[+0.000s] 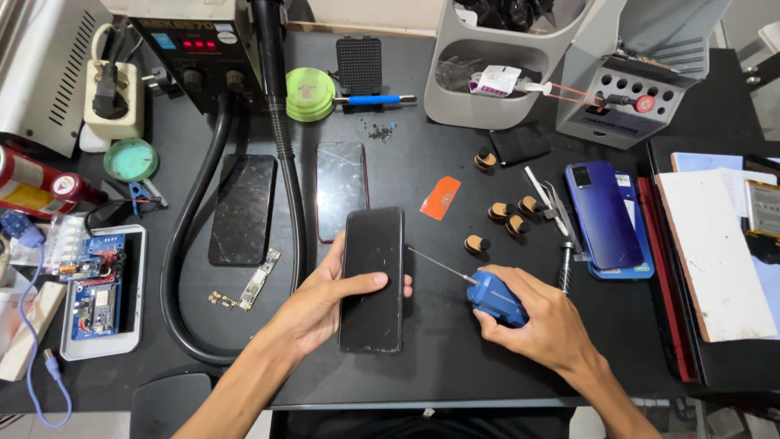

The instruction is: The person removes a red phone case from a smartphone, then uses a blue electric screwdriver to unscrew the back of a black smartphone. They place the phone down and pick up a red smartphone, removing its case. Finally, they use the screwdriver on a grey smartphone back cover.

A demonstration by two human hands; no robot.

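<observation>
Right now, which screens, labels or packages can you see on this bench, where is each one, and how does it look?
Phone: table centre, under the left hand, black rectangle, screen dark.
Two more phones: behind it, flat, dark glass.
Blue phone: right side, glossy back up.
Red display: black box, far left.
Small packet: grey bin, white and purple label.
Spray can: left edge, red and white.
Right hand: grips a blue screwdriver.
</observation>
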